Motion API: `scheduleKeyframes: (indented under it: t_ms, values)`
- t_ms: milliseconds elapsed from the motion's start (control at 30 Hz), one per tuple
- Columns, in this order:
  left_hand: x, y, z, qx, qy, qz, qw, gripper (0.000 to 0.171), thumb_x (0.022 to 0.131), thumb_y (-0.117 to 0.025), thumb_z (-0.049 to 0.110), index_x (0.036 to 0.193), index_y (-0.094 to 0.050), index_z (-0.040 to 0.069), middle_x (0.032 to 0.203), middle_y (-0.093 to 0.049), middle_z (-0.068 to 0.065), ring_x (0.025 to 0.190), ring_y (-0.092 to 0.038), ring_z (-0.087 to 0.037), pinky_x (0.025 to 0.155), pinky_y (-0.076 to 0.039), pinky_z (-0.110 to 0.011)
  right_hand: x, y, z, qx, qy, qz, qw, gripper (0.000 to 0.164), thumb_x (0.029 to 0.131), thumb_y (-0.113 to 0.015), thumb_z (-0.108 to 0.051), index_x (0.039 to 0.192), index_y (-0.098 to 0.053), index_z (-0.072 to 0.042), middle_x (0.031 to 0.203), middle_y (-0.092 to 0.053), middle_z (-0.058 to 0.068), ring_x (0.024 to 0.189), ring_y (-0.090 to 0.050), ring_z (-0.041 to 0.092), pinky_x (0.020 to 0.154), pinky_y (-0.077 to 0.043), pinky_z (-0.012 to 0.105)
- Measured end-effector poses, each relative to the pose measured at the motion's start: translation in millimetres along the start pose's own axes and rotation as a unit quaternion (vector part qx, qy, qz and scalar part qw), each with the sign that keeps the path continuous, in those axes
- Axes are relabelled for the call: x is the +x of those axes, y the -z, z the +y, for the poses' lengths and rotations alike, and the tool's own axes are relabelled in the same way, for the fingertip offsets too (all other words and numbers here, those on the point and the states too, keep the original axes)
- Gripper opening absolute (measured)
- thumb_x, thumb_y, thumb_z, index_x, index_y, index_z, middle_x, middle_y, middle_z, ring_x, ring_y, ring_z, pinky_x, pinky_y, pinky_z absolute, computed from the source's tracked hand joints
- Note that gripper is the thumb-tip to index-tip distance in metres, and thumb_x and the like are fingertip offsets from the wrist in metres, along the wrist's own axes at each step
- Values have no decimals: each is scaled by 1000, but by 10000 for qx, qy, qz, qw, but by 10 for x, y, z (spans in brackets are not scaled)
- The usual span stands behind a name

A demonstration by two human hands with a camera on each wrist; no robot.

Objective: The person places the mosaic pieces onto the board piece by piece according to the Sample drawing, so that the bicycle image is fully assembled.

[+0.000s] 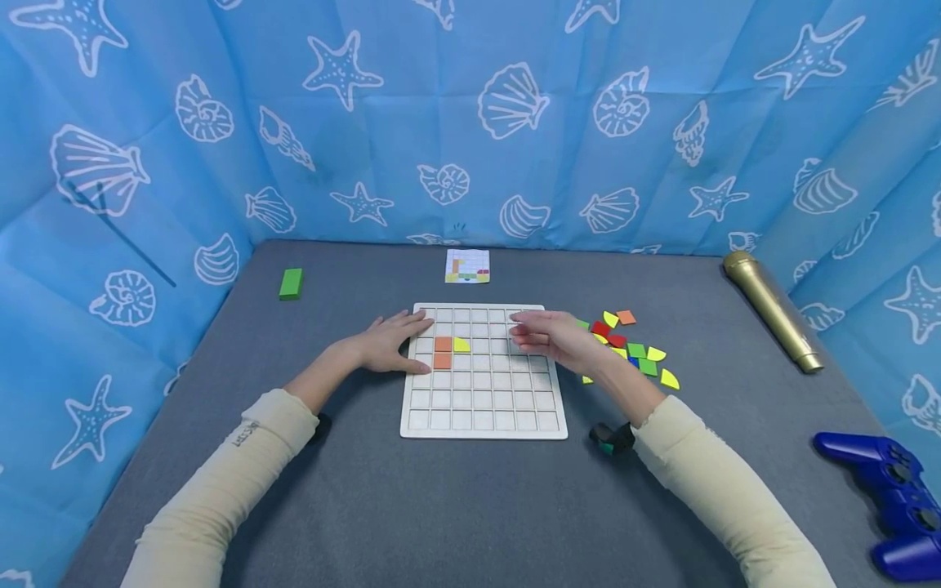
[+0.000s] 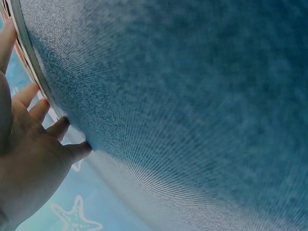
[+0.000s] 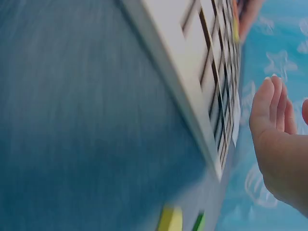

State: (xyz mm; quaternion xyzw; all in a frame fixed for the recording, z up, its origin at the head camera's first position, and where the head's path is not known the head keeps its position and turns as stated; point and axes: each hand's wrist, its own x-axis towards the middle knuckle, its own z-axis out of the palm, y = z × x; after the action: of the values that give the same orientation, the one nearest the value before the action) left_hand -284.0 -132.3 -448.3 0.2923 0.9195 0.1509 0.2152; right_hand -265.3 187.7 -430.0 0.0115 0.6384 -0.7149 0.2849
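Note:
A white gridded board [image 1: 481,400] lies flat on the grey table. Toward its upper left, two orange square tiles [image 1: 443,361] sit one above the other, with a yellow quarter-round tile [image 1: 461,345] beside the upper one. My left hand [image 1: 385,343] rests on the board's left edge, fingers spread and fairly straight; the left wrist view shows its fingertips along the rim. Over the right side of the board hovers my right hand [image 1: 555,336], its fingers loosely bent. In the right wrist view that hand [image 3: 279,139] is raised beside the board, with nothing visible between its fingers.
Loose coloured tiles [image 1: 648,367] are scattered right of the board, partly behind my right forearm. A pattern card [image 1: 467,267] lies beyond the board. Farther left is a green block [image 1: 291,283]; at right are a gold microphone [image 1: 772,310] and blue game controller [image 1: 885,494].

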Motion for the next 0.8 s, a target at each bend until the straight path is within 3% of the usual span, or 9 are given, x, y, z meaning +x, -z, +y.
scheduleKeyframes:
  t_ms: [200,500,800]
  values:
    - [-4,16,14,27,-1,-35,10000,90,88,-61,54,154,-18,12,158,-8,-12,143,-3,-35,109,-3,-61,-135,342,-84,596,137,286,9977,48,102,-48,-19,142,-35,5,101,-65,8,92,-64,14,89,-49,30]
    - [0,14,17,24,6,-90,10000,89,88,-62,52,154,-18,11,158,-8,-12,143,-4,-35,109,-3,-61,-257,761,-111,1024,138,449,9936,56,102,-47,-24,146,-27,5,106,-63,7,104,-61,17,104,-35,36]
    - [10,14,19,18,59,-93,9999,90,88,-62,54,154,-18,12,158,-8,-11,143,-3,-34,109,-3,-60,-303,1143,-177,1418,108,991,9849,49,100,-49,-29,139,-40,-1,106,-63,6,111,-57,18,106,-29,35]
